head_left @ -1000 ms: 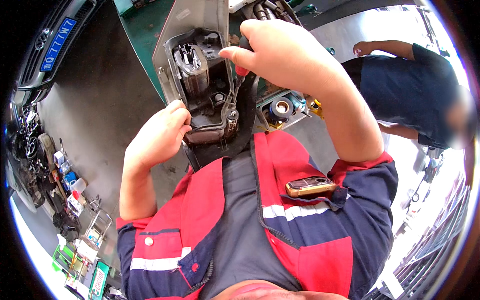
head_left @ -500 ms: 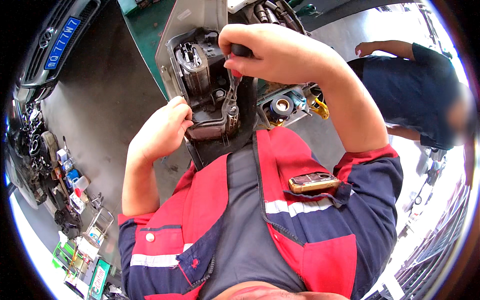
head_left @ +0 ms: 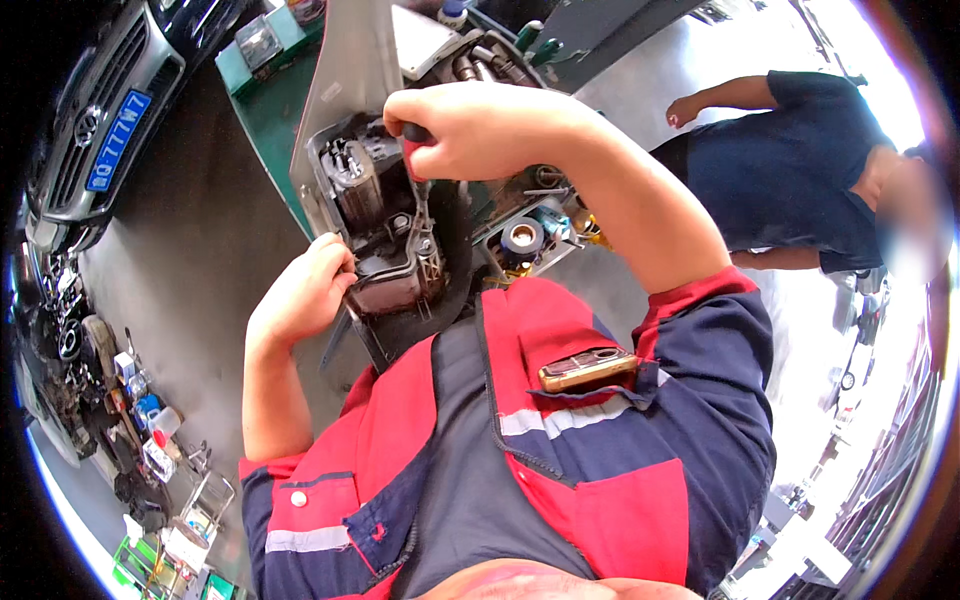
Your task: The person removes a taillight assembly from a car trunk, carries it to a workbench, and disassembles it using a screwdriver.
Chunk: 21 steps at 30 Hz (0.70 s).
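Observation:
A car part with a black housing point(head_left: 375, 235) and a long, pale, smooth panel point(head_left: 345, 75) lies in front of me. My left hand point(head_left: 305, 285) pinches the housing's near left rim, fingers bent round the edge. My right hand point(head_left: 460, 130) is closed round the red and black handle of a screwdriver point(head_left: 413, 150), above the housing's right side. The screwdriver's shaft points down toward a screw post at the right edge; whether its tip touches a screw I cannot tell. A grey cylindrical piece point(head_left: 352, 185) sits inside the housing.
Beneath the part is a green bench point(head_left: 262, 150). Metal sockets point(head_left: 490, 65) lie in a case behind my right hand. To the right, a tray holds a black roll point(head_left: 522, 238). A co-worker point(head_left: 780, 165) stands farther right; a car point(head_left: 110, 120) is at far left.
The whole view has shifted, so the part sits lower and farther left in the picture. My right hand has moved slightly left over the housing with the screwdriver. The left hand keeps its grip.

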### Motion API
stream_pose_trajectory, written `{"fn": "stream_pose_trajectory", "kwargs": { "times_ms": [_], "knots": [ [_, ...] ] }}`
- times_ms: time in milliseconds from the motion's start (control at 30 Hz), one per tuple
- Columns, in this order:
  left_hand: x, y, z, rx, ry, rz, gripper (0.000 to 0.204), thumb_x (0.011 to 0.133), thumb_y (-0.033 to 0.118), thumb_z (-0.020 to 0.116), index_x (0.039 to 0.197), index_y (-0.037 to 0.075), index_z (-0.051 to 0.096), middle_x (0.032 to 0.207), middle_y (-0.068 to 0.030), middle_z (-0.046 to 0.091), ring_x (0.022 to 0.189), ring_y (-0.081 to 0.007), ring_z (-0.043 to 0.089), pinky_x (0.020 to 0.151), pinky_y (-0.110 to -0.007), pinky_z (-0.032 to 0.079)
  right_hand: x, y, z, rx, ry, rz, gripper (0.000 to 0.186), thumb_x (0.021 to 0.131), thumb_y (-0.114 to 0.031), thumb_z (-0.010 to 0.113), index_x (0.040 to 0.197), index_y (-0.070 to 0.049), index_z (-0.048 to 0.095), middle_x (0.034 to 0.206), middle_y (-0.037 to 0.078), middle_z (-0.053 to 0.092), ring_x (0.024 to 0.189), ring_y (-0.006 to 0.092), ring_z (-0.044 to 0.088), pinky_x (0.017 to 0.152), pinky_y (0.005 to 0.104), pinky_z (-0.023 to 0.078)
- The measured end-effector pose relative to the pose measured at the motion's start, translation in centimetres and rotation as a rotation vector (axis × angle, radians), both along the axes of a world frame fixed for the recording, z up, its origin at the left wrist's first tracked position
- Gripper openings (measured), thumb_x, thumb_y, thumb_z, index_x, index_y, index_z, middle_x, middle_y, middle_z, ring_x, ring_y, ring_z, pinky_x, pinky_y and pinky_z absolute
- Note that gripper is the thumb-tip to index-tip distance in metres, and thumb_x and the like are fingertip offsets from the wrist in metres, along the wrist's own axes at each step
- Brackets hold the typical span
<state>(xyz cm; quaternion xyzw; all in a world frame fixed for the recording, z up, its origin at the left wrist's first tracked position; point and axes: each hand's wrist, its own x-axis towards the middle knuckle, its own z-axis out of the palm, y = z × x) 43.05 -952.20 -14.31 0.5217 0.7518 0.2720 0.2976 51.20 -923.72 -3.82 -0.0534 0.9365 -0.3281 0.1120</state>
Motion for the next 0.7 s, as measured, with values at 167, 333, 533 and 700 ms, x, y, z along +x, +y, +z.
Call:
{"fn": "stream_pose_trajectory", "kwargs": {
  "times_ms": [167, 333, 533, 700],
  "knots": [
    [-0.9, -0.5, 0.3, 0.009, -0.001, 0.044, 0.011, 0.085, 0.001, 0.061, 0.091, 0.000, 0.053, 0.090, -0.0202, 0.053, 0.087, -0.0399, 0.056, 0.080, -0.043, 0.047, -2.3, 0.5, -1.5, 0.182, -0.059, 0.031, 0.039, 0.093, -0.036, 0.060, 0.111, -0.002, 0.066, 0.101, 0.023, 0.070, 0.099, 0.0391, 0.067, 0.087, 0.0469, 0.051],
    [1.2, -3.7, 0.8, 0.008, 0.062, 0.201, 0.008, 0.085, 0.000, 0.060, 0.090, -0.001, 0.053, 0.089, -0.0206, 0.054, 0.086, -0.0397, 0.056, 0.081, -0.042, 0.048, -2.5, -0.2, -2.5, 0.063, -0.008, 0.128, 0.044, 0.098, -0.044, 0.054, 0.110, -0.005, 0.069, 0.098, 0.019, 0.071, 0.093, 0.0386, 0.067, 0.085, 0.0465, 0.052],
    [2.8, -8.7, 0.8, 0.022, 0.114, 0.493, 0.023, 0.093, 0.007, 0.057, 0.113, -0.003, 0.061, 0.121, -0.0241, 0.063, 0.119, -0.0378, 0.059, 0.103, -0.042, 0.046, -3.9, -1.0, -5.2, -0.117, 0.008, 0.290, 0.021, 0.091, -0.021, 0.058, 0.100, -0.002, 0.061, 0.090, 0.014, 0.068, 0.085, 0.0249, 0.065, 0.081, 0.0396, 0.051],
    [7.9, -24.5, -0.3, -0.187, 0.351, 1.307, 0.022, 0.092, 0.018, 0.061, 0.098, -0.003, 0.066, 0.104, -0.0266, 0.066, 0.098, -0.0422, 0.065, 0.086, -0.047, 0.052, -2.3, 0.1, -1.9, -0.008, -0.013, 0.203, 0.022, 0.094, -0.020, 0.061, 0.098, 0.002, 0.062, 0.084, 0.018, 0.062, 0.080, 0.0256, 0.058, 0.079, 0.0383, 0.049]
  ]
}}
